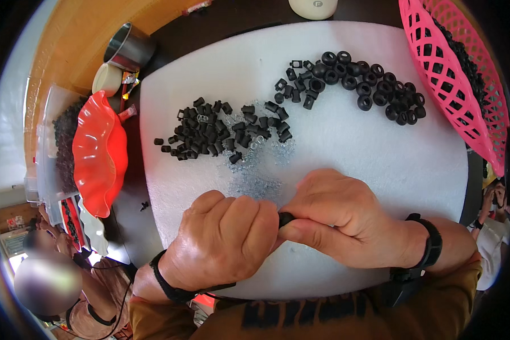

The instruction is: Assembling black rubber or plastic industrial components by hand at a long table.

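Note:
My left hand [224,238] and my right hand [345,221] meet over the near part of a white foam sheet [379,170]. Between their fingertips they pinch a small black plastic cord lock [286,219], mostly covered by the fingers. Both hands are closed. Just beyond them lies a scatter of small metal springs [255,184]. Farther left is a heap of black cord-lock plungers [209,133], some lying over the springs. Toward the far right sit round black cord-lock bodies [364,102] with holes, and a few plungers [296,95] lie at their left end.
A pink lattice basket [436,73] with black parts stands at right. Leftward are a red wavy-rimmed bowl [99,153], a clear bin [48,147] of black parts and a metal cup [129,46]. Another person [96,294] sits at lower left; someone else shows at far right.

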The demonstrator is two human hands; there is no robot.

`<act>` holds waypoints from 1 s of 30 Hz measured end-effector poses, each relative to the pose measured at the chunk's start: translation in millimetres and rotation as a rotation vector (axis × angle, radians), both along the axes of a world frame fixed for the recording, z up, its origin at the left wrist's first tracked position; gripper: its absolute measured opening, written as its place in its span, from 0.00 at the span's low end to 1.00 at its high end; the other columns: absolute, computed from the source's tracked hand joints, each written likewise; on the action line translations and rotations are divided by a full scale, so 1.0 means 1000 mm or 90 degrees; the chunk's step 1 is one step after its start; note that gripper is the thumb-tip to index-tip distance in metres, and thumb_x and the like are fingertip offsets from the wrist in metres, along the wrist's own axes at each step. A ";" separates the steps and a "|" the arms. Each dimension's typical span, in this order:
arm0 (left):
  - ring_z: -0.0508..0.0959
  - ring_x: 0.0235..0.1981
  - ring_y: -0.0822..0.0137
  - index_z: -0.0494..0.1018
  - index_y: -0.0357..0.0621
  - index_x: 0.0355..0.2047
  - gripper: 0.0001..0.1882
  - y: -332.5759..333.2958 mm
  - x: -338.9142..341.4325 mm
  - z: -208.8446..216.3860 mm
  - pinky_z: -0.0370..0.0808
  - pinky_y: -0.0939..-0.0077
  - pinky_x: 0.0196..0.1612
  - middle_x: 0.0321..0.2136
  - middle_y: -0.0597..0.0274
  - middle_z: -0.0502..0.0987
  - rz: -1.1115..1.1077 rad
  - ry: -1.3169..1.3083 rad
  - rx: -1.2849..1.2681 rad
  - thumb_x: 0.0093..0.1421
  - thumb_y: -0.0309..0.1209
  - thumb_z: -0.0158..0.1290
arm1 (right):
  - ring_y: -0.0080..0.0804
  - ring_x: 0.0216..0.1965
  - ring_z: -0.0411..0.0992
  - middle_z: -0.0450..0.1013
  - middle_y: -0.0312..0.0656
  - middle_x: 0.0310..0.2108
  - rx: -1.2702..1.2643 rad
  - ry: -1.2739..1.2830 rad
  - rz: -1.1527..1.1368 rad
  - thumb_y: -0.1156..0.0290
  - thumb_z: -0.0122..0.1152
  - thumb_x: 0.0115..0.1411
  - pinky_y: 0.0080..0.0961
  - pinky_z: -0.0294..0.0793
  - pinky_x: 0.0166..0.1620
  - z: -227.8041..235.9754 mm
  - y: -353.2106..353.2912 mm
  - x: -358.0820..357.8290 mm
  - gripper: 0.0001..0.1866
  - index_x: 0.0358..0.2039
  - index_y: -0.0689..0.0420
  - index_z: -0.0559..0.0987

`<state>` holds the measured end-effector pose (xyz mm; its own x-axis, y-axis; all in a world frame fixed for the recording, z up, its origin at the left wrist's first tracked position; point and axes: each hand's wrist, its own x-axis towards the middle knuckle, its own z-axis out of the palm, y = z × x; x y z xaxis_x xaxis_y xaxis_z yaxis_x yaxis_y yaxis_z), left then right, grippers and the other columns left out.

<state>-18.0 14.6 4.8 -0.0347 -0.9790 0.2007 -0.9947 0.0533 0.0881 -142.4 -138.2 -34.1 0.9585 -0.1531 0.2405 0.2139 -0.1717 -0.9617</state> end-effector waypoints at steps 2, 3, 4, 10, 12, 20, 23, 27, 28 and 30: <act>0.69 0.17 0.63 0.70 0.34 0.30 0.14 -0.001 -0.001 -0.004 0.67 0.71 0.21 0.21 0.59 0.66 -0.004 0.007 -0.007 0.44 0.28 0.59 | 0.39 0.23 0.67 0.69 0.40 0.19 0.010 0.000 0.012 0.71 0.59 0.57 0.32 0.64 0.34 0.000 -0.004 -0.002 0.06 0.28 0.59 0.77; 0.69 0.17 0.63 0.70 0.35 0.29 0.14 -0.003 0.000 -0.006 0.67 0.71 0.21 0.21 0.59 0.67 -0.020 -0.003 -0.037 0.43 0.28 0.59 | 0.37 0.24 0.67 0.69 0.40 0.20 0.020 -0.004 0.018 0.72 0.60 0.57 0.30 0.65 0.37 0.001 -0.004 -0.003 0.07 0.33 0.62 0.79; 0.69 0.17 0.63 0.71 0.35 0.29 0.14 -0.004 0.001 -0.007 0.67 0.72 0.21 0.21 0.59 0.67 -0.036 -0.013 -0.068 0.43 0.28 0.59 | 0.37 0.24 0.67 0.69 0.40 0.20 0.022 0.000 0.020 0.72 0.60 0.57 0.30 0.65 0.37 0.002 -0.004 -0.004 0.07 0.33 0.62 0.79; 0.67 0.16 0.69 0.70 0.39 0.28 0.14 -0.007 0.009 -0.003 0.65 0.77 0.19 0.20 0.65 0.63 -0.023 0.130 -0.060 0.47 0.34 0.60 | 0.38 0.27 0.68 0.70 0.41 0.24 0.074 0.040 0.091 0.70 0.56 0.60 0.33 0.64 0.42 0.007 -0.006 -0.001 0.09 0.34 0.63 0.77; 0.67 0.15 0.68 0.70 0.38 0.29 0.15 -0.007 0.009 -0.006 0.65 0.76 0.18 0.20 0.64 0.63 -0.026 0.158 -0.074 0.46 0.34 0.61 | 0.38 0.24 0.68 0.71 0.41 0.21 0.081 -0.026 0.008 0.70 0.55 0.61 0.32 0.65 0.31 0.003 0.001 0.002 0.07 0.28 0.59 0.77; 0.68 0.15 0.67 0.70 0.37 0.30 0.18 -0.008 0.009 -0.004 0.64 0.75 0.17 0.20 0.64 0.65 -0.029 0.132 -0.082 0.44 0.33 0.64 | 0.38 0.24 0.68 0.70 0.41 0.20 0.063 -0.023 -0.002 0.69 0.53 0.62 0.31 0.65 0.32 0.001 0.001 0.003 0.10 0.27 0.60 0.76; 0.68 0.15 0.67 0.70 0.37 0.30 0.17 -0.010 0.009 -0.001 0.65 0.74 0.18 0.20 0.63 0.66 -0.020 0.151 -0.070 0.45 0.33 0.63 | 0.38 0.24 0.68 0.70 0.41 0.20 0.077 -0.028 -0.010 0.68 0.53 0.62 0.30 0.65 0.32 0.001 0.001 0.003 0.10 0.27 0.60 0.76; 0.69 0.17 0.62 0.71 0.37 0.31 0.13 -0.010 0.013 0.001 0.66 0.71 0.20 0.21 0.60 0.69 -0.006 0.344 -0.067 0.48 0.30 0.60 | 0.37 0.24 0.67 0.69 0.42 0.21 0.112 0.008 0.032 0.67 0.52 0.63 0.29 0.65 0.30 0.009 -0.004 0.002 0.12 0.27 0.61 0.75; 0.70 0.18 0.61 0.71 0.37 0.31 0.11 -0.009 0.015 0.002 0.67 0.70 0.21 0.22 0.59 0.70 -0.008 0.444 -0.066 0.50 0.28 0.59 | 0.37 0.24 0.67 0.69 0.42 0.21 0.110 -0.006 0.034 0.67 0.52 0.63 0.29 0.65 0.30 0.010 -0.004 0.001 0.12 0.27 0.61 0.75; 0.70 0.19 0.61 0.72 0.37 0.32 0.08 -0.010 0.013 0.004 0.67 0.71 0.21 0.21 0.59 0.71 0.007 0.476 -0.059 0.52 0.26 0.57 | 0.36 0.23 0.66 0.69 0.43 0.21 0.181 0.037 0.062 0.66 0.49 0.65 0.29 0.65 0.30 0.010 -0.002 -0.002 0.14 0.27 0.62 0.74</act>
<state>-4.6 5.0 8.5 0.1527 -0.9565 0.2487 -0.6716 0.0841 0.7361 -144.1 -140.5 -24.3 0.9827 -0.1134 0.1462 0.1600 0.1246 -0.9792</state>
